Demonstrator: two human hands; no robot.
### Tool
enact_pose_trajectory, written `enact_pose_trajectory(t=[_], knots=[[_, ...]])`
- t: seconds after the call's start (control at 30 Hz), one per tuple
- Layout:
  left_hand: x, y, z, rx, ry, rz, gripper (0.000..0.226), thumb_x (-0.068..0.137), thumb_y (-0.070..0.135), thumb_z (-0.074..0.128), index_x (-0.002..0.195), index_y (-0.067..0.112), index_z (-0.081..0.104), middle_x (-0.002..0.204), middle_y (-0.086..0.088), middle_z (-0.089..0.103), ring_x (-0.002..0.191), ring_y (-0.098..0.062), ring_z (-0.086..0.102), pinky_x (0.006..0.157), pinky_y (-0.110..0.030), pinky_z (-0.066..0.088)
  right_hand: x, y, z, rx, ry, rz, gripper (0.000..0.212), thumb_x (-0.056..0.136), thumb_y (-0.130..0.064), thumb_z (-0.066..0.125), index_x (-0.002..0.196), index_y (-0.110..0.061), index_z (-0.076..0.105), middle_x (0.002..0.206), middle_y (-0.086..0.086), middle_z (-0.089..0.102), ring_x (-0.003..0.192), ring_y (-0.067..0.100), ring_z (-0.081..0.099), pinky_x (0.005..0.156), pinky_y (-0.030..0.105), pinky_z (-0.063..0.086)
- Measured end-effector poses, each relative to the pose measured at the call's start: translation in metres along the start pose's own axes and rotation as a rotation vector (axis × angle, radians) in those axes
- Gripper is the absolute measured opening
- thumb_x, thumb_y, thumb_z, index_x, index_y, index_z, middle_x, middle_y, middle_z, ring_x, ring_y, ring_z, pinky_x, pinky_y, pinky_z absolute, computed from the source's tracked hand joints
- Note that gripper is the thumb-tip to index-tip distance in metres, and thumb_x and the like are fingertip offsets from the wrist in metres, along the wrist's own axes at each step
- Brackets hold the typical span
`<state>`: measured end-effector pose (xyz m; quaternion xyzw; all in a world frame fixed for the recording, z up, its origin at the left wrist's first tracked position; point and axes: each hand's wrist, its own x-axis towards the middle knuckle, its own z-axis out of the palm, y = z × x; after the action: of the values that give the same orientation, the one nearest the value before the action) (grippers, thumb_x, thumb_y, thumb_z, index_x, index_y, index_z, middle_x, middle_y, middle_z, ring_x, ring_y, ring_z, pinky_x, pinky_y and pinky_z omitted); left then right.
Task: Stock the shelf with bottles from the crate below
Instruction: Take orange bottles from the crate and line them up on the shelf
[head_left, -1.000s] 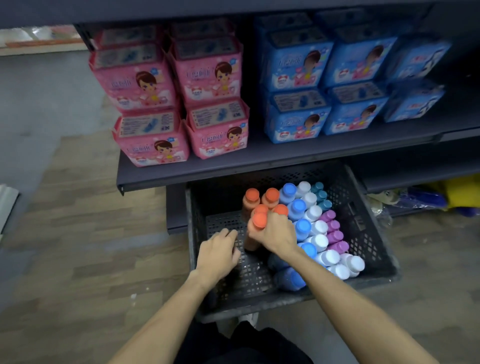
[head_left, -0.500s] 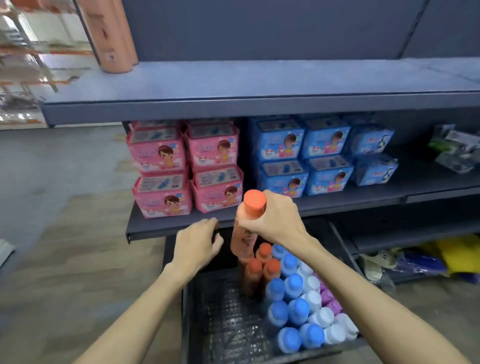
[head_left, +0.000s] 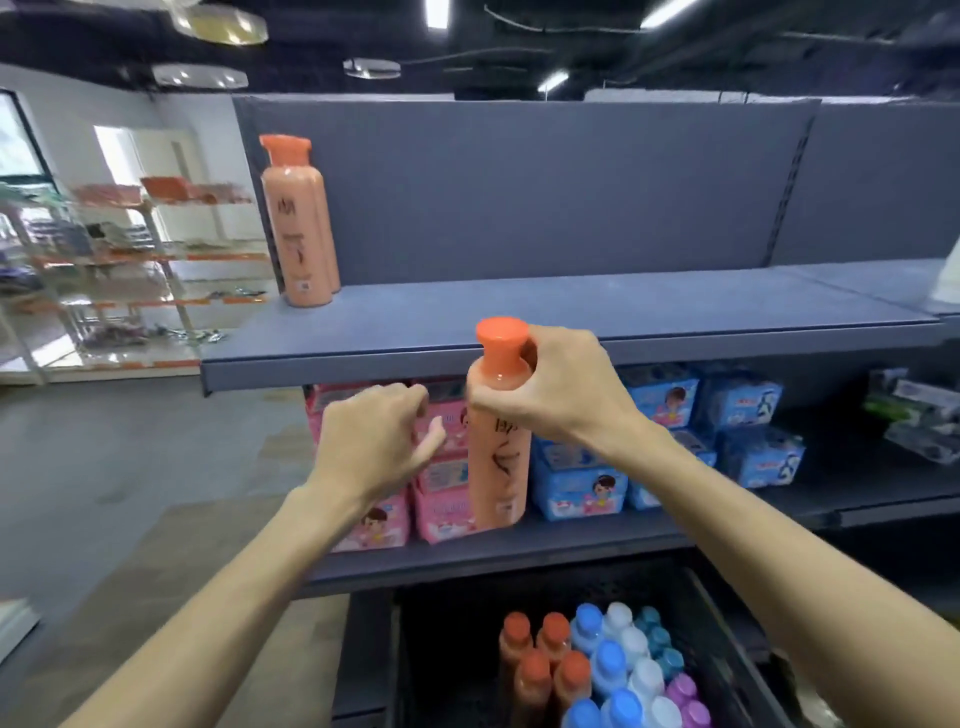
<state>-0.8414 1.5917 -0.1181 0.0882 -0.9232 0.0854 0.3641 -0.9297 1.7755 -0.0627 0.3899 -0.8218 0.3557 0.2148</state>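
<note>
My right hand (head_left: 561, 389) grips an orange bottle (head_left: 500, 447) by its neck, just under the orange cap, and holds it upright in front of the edge of the grey upper shelf (head_left: 519, 312). My left hand (head_left: 371, 441) hangs beside the bottle with loosely curled fingers and holds nothing. Two orange bottles (head_left: 298, 223) stand at the far left of that shelf, one behind the other. Below, the black crate (head_left: 727, 649) holds several bottles with orange, blue, white, teal and purple caps.
Pink packs (head_left: 363, 525) and blue packs (head_left: 576, 483) fill the middle shelf behind my hands. The upper shelf has bare surface to the right of the orange bottles. A white object (head_left: 948, 280) sits at its far right. Wire racks (head_left: 130, 260) stand far left.
My right hand has lifted the orange bottle out of the crate up to the level of the upper shelf. My left hand rose alongside it, and my view tilted upward.
</note>
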Motion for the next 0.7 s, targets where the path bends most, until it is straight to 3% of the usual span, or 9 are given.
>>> enact_pose_trajectory(t=[0.1, 0.2, 0.33, 0.43, 0.63, 0.7], knots=[[0.032, -0.020, -0.026, 0.034, 0.079, 0.026, 0.031, 0.077, 0.047, 0.049, 0.066, 0.019, 0.052, 0.061, 0.003, 0.059, 0.061, -0.026, 0.060, 0.049, -0.027, 0.036, 0.041, -0.020, -0.024, -0.019, 0.017, -0.041, 0.046, 0.067, -0.053, 0.064, 0.063, -0.010, 0.051, 0.051, -0.001, 0.047, 0.053, 0.017, 0.038, 0.054, 0.031, 0.044], [0.068, -0.042, -0.052, 0.103, 0.110, 0.018, 0.026, 0.078, 0.043, 0.053, 0.070, 0.018, 0.056, 0.064, 0.000, 0.061, 0.063, -0.029, 0.061, 0.052, -0.027, 0.030, 0.083, -0.041, -0.045, 0.012, 0.009, -0.053, 0.051, 0.063, -0.059, 0.060, 0.076, -0.011, 0.067, 0.054, -0.003, 0.052, 0.053, 0.014, 0.043, 0.055, 0.028, 0.049], [0.105, -0.061, -0.083, 0.187, 0.075, -0.002, 0.024, 0.083, 0.041, 0.057, 0.077, 0.018, 0.058, 0.074, -0.001, 0.064, 0.071, -0.030, 0.061, 0.056, -0.029, 0.038, 0.126, -0.061, -0.059, 0.055, 0.037, -0.073, 0.043, 0.065, -0.054, 0.065, 0.057, -0.015, 0.048, 0.052, -0.007, 0.051, 0.050, 0.013, 0.048, 0.049, 0.027, 0.047], [0.122, -0.071, -0.102, 0.222, 0.071, -0.030, 0.024, 0.083, 0.039, 0.056, 0.074, 0.017, 0.058, 0.073, -0.005, 0.063, 0.069, -0.031, 0.060, 0.058, -0.031, 0.046, 0.149, -0.069, -0.055, 0.063, 0.045, -0.059, 0.043, 0.067, -0.052, 0.067, 0.053, -0.018, 0.045, 0.053, -0.006, 0.056, 0.051, 0.012, 0.052, 0.047, 0.021, 0.040], [0.148, -0.090, -0.121, 0.373, -0.047, -0.018, 0.023, 0.084, 0.033, 0.053, 0.070, 0.015, 0.047, 0.064, 0.001, 0.035, 0.066, -0.027, 0.050, 0.058, -0.030, 0.037, 0.181, -0.082, -0.025, 0.042, -0.024, -0.032, 0.046, 0.062, -0.055, 0.066, 0.055, -0.016, 0.043, 0.056, -0.002, 0.056, 0.051, 0.015, 0.053, 0.047, 0.025, 0.040], [0.148, -0.098, -0.118, 0.389, -0.082, -0.025, 0.023, 0.085, 0.033, 0.052, 0.071, 0.015, 0.046, 0.064, 0.001, 0.035, 0.065, -0.027, 0.050, 0.058, -0.029, 0.035, 0.188, -0.088, -0.012, 0.011, -0.039, -0.041, 0.047, 0.062, -0.055, 0.067, 0.055, -0.016, 0.042, 0.055, -0.002, 0.052, 0.050, 0.016, 0.050, 0.047, 0.025, 0.039]])
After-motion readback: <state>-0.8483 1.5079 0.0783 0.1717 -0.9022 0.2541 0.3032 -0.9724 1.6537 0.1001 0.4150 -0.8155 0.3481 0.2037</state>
